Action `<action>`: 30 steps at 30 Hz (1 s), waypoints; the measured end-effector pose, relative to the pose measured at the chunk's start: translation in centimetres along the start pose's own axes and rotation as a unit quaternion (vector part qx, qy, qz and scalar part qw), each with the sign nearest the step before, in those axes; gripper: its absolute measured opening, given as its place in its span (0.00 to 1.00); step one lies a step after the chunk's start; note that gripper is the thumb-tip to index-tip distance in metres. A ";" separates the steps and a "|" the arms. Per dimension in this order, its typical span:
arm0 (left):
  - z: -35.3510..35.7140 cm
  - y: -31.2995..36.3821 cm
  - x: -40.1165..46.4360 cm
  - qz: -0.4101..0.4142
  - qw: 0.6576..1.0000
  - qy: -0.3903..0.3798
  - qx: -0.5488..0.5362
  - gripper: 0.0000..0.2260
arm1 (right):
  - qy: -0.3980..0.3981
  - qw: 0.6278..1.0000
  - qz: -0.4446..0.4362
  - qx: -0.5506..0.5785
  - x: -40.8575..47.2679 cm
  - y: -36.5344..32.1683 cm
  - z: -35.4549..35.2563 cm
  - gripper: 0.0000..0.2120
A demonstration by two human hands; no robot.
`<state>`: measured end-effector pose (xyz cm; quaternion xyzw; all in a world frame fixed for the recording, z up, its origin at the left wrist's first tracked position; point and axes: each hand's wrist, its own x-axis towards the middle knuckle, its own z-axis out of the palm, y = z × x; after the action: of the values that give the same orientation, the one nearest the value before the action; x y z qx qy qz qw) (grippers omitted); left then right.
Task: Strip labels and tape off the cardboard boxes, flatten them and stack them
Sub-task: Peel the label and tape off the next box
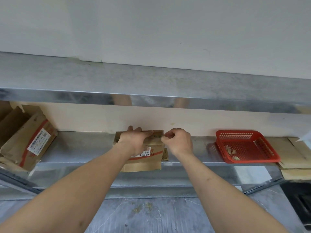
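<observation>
A small cardboard box [151, 157] with a white label and a red stripe stands on the metal counter [80, 148] in the middle. My left hand [134, 140] lies over the box's top, its fingers reaching past the far edge and holding it down. My right hand [178, 142] pinches something at the box's top right corner, apparently a strip of tape; the strip itself is too small to make out. A bottom flap of the box hangs over the counter's front edge.
A bigger torn box [25, 138] with a label and red tape lies at the left. A red plastic basket [244, 147] holding crumpled scraps sits at the right, beside a stack of flattened cardboard [294, 158]. A steel shelf [151, 81] runs overhead.
</observation>
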<state>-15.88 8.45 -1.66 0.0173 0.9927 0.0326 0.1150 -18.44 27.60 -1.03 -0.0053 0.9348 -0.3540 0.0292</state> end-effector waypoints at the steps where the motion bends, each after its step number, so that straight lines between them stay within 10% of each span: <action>1: 0.0 0.2 0.1 0.001 1.000 0.000 -0.002 0.31 | 0.000 1.000 0.004 0.005 0.1 0.1 -0.2 0.05; 20: 0.4 0.9 1.7 0.012 1.000 0.002 0.016 0.30 | 0.055 0.967 0.081 0.237 1.8 4.5 1.6 0.06; 30: 0.2 5.8 2.8 0.047 0.999 0.013 0.005 0.31 | 0.106 0.982 0.059 0.146 2.0 5.9 -2.0 0.07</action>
<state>-18.39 14.37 -2.12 0.0638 0.9924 0.0333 0.1003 -20.51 33.30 -3.57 0.0919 0.8693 -0.4831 -0.0488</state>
